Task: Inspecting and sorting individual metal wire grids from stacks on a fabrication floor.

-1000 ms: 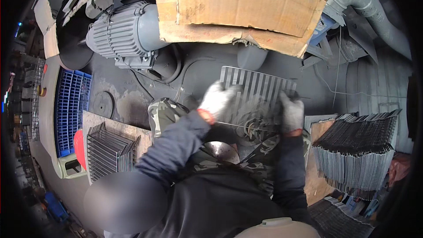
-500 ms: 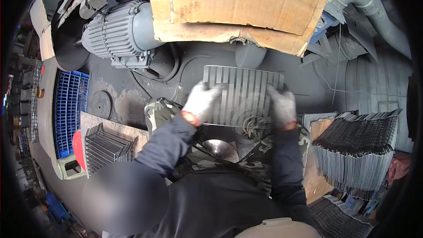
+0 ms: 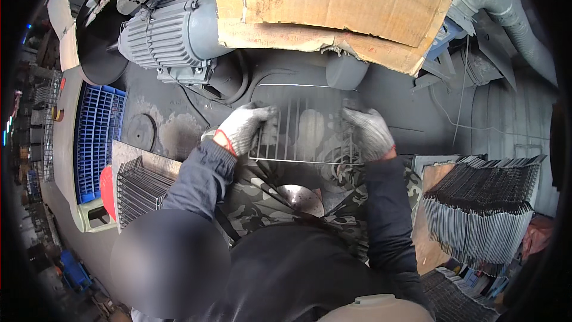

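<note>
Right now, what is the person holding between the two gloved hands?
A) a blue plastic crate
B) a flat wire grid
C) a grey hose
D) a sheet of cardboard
B: the left hand and the right hand each grip a side of a flat wire grid, its thin parallel bars showing between the gloves.

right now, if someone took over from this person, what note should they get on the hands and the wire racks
Left hand: gloved, gripping the left edge of a wire rack.
Right hand: gloved, gripping the right edge of the same rack.
The rack is held up flat between both hands over the dark machine bed, just below the cardboard sheet.
Tall stack of racks at the person's right; smaller bunch of racks at the left, beside the blue crate.
Done: one rack in hand. Left: the rack is not yet set down on either pile.
</note>
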{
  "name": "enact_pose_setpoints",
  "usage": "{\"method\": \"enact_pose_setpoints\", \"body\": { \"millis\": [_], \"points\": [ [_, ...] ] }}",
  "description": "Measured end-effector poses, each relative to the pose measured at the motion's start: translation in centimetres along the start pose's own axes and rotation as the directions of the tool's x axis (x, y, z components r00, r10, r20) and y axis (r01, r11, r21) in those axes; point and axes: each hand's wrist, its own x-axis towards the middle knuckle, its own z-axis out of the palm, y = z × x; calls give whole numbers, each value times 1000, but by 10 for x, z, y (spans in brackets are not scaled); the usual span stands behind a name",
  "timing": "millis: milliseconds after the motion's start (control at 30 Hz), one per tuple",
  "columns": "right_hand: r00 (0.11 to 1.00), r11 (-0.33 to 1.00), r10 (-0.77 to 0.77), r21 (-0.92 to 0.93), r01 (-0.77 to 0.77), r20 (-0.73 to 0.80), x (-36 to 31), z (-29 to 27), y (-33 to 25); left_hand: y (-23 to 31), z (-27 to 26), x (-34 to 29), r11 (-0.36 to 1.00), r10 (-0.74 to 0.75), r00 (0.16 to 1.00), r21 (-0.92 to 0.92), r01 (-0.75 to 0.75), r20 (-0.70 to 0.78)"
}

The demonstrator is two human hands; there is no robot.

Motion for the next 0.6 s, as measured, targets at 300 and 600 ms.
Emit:
{"method": "enact_pose_setpoints", "body": {
  "millis": [300,600],
  "points": [
    [905,819,316,564,-109,-285,-98,-114,-30,-5,138,11,996,-68,968,-37,79,243],
    [909,729,414,576,-368,57,8,17,6,39,-14,-21,988,-81,996,-131,87,45]
  ]
}}
